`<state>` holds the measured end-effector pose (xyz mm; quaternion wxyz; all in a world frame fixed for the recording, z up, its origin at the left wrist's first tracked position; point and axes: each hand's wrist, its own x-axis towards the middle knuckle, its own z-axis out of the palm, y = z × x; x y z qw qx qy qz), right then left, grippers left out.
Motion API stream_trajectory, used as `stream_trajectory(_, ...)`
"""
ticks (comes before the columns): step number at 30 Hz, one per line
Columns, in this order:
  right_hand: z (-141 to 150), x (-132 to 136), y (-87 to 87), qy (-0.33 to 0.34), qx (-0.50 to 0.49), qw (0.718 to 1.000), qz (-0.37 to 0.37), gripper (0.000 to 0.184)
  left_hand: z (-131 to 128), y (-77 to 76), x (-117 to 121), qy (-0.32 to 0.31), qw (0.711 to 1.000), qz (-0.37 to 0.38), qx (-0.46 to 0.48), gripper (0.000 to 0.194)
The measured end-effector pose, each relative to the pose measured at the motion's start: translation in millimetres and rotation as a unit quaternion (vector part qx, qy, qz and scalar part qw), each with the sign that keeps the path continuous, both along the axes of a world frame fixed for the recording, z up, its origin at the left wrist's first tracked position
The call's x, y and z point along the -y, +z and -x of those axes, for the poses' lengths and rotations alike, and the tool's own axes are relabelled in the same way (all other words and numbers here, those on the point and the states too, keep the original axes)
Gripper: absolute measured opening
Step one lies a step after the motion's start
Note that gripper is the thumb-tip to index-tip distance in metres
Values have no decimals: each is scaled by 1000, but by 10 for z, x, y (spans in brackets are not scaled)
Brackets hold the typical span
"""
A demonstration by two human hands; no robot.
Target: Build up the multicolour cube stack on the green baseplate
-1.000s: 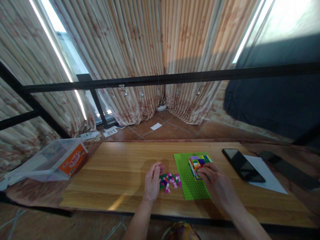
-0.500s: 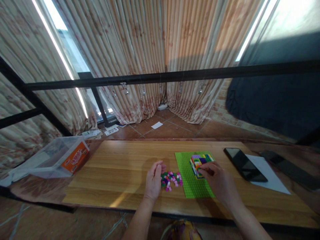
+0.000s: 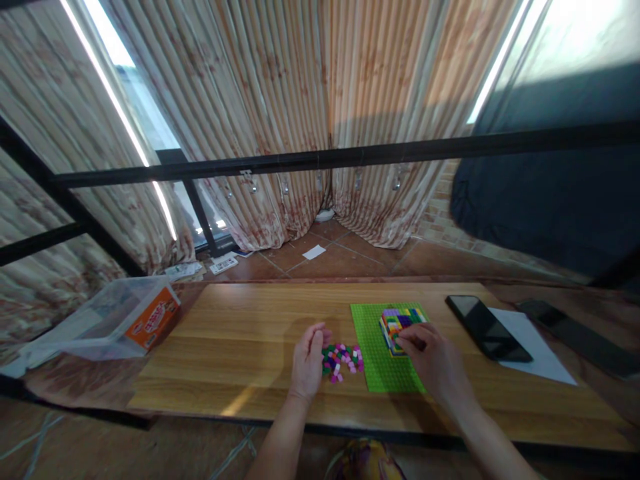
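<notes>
A bright green studded baseplate (image 3: 370,363) lies on the wooden table. On it stands a low block of toy bricks (image 3: 392,319) in purple, yellow, white, red and blue. My right hand (image 3: 436,360) reaches in from the right, thumb and forefinger pinched at the top of this block; whatever is between the fingertips is too small to make out. Left of the baseplate lies a pile of small loose bricks (image 3: 345,357), pink, magenta, dark green and white. Beside the pile my left hand (image 3: 307,360) rests on its edge, fingers loosely curved and apart from the thumb, holding nothing visible.
A clear plastic box with an orange label (image 3: 153,320) stands at the table's left. To the right lie a black phone (image 3: 487,327), a white paper sheet (image 3: 545,353) and a dark flat object (image 3: 580,337). A black metal bar (image 3: 300,161) crosses beyond the table, before curtains.
The view has shifted very slightly. My right hand stays pinched at the brick block with barely any movement; the left hand keeps its place beside the loose bricks.
</notes>
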<state>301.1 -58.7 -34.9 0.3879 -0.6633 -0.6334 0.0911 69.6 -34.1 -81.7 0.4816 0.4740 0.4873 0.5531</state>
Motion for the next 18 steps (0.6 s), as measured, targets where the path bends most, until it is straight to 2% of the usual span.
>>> stream_trajectory(4, -33, 26, 19, 8, -22, 1000, -10, 26, -4, 10, 0, -1, 1000, -4, -2, 39)
stream_trajectory(10, -114, 21, 39, -79, -17, 997, 14, 33, -9, 26, 10, -2, 1000, -4, -5, 40)
stream_trajectory(18, -7, 19, 13, -70, 32, 997, 18, 33, -4, 5, 5, -1, 1000, -10, -13, 40)
